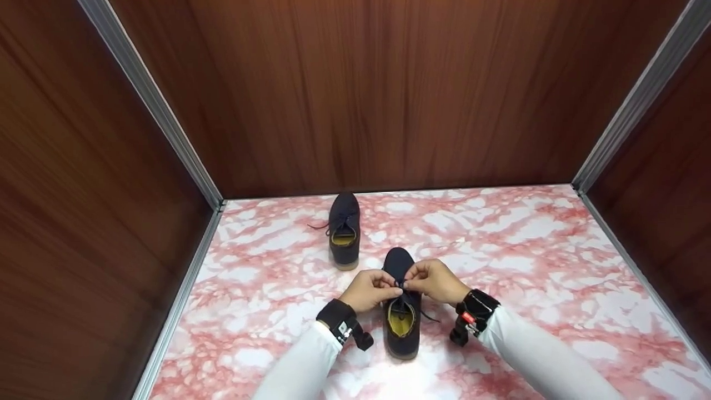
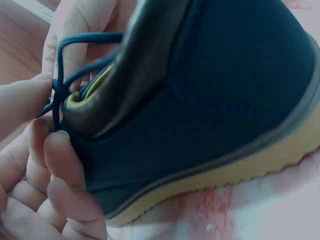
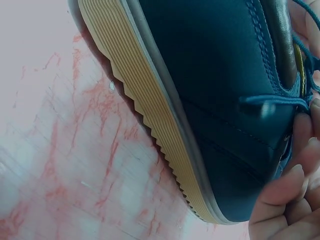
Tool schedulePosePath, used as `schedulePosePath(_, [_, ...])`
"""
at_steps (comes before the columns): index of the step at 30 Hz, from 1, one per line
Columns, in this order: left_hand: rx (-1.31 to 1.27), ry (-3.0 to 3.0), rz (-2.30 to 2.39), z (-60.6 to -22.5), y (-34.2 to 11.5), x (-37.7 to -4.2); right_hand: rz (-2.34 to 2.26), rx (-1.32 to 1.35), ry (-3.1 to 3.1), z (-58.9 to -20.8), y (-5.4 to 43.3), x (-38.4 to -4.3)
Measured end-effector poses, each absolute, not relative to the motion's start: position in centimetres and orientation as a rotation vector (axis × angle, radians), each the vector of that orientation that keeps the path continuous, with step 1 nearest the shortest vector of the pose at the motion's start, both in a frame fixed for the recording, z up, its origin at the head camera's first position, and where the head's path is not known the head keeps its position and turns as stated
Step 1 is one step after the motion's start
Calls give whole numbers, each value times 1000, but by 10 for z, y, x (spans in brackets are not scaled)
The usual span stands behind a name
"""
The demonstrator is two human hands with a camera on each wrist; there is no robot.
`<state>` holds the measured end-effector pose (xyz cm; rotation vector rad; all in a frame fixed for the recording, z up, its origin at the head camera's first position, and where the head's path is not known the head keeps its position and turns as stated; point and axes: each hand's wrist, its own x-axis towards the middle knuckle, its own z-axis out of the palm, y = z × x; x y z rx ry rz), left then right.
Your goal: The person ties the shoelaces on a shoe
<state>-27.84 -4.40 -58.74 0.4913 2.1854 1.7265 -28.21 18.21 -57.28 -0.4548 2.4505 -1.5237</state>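
Note:
A dark navy lace-up shoe (image 1: pixel 402 345) with a yellow lining lies on the pink-and-white marbled surface, toe pointing away. Over its front opening, both hands meet at the shoelace. My left hand (image 1: pixel 366 290) pinches the lace between thumb and fingertips on the left side. From the right, my right hand (image 1: pixel 437 282) pinches the lace close to the knot. In the left wrist view, the lace (image 2: pixel 61 88) forms a crossing with a loop beside the collar. One lace end (image 3: pixel 277 100) hangs along the shoe's side in the right wrist view. Fingers partly hide the knot.
A matching shoe (image 1: pixel 345 254) stands farther back and to the left, its lace trailing leftward. Brown wood-grain panels (image 1: pixel 355 100) enclose the marbled surface (image 1: pixel 527 266) at the back and sides, with grey metal strips (image 1: pixel 166 116) along their corners.

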Motion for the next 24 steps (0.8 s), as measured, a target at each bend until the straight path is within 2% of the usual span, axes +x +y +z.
schedulePosePath(24, [496, 2304, 1738, -593, -36, -272, -1566, -412, 2405, -572, 202, -270])
